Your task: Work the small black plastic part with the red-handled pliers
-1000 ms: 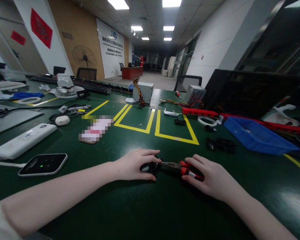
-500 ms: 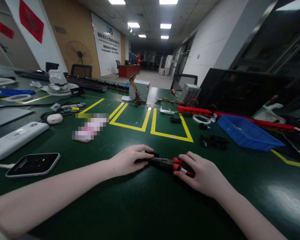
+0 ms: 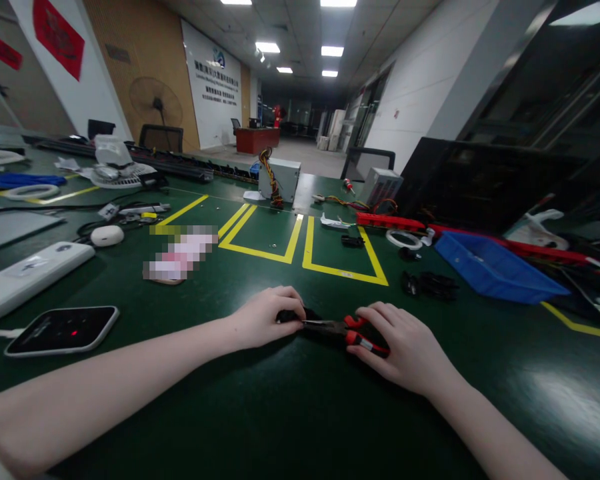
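Red-handled needle-nose pliers (image 3: 364, 341) lie in my right hand (image 3: 407, 347), with the handles spread between thumb and fingers. Their jaws point left and reach the fingertips of my left hand (image 3: 273, 319). That hand is closed around a small black part (image 3: 311, 315), mostly hidden by the fingers; its exact kind cannot be made out. The jaws touch or overlap the part's right side, but I cannot tell whether they grip it. Both hands are just above the green tabletop (image 3: 290, 407).
At right are a blue tray (image 3: 497, 267) and several black pieces (image 3: 430, 285). A small black piece (image 3: 351, 241) lies by the yellow tape. A power supply (image 3: 283, 181) stands at the back. On the left are a blurred-out phone (image 3: 180, 257), a white power bank (image 3: 35, 279) and a black-screened device (image 3: 63, 331).
My left fingers have shifted slightly on the black part, whose right end now sits differently by the plier jaws. My right hand has barely moved. The left device's light went from green to red.
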The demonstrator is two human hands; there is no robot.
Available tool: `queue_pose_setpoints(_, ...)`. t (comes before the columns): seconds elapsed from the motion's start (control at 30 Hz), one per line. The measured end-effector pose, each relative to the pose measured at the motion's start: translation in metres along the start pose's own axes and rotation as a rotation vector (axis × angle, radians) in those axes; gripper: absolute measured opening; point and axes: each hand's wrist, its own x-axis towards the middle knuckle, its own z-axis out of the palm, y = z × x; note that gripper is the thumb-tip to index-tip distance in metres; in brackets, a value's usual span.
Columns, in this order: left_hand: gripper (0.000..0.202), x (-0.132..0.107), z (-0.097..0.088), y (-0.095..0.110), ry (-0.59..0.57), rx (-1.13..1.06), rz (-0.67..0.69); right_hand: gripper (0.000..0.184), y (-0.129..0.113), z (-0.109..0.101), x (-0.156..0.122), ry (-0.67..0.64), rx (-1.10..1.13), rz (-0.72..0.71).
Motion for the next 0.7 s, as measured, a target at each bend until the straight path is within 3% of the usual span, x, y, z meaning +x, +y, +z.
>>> queue_pose_setpoints(0.43, 0.007, 0.0014, -0.0005, -0.0001, -0.030, 0.039, -0.003, 0.041, 0.0001, 0.0063, -0.0002, 0.136, 0.039, -0.096)
queue_pose_setpoints(0.7, 0.008, 0.0005, -0.0007, 0.0020, -0.028, -0.005, -0.007, 0.038, -0.0018, 0.0059, -0.0005, 0.084, 0.089, -0.061)
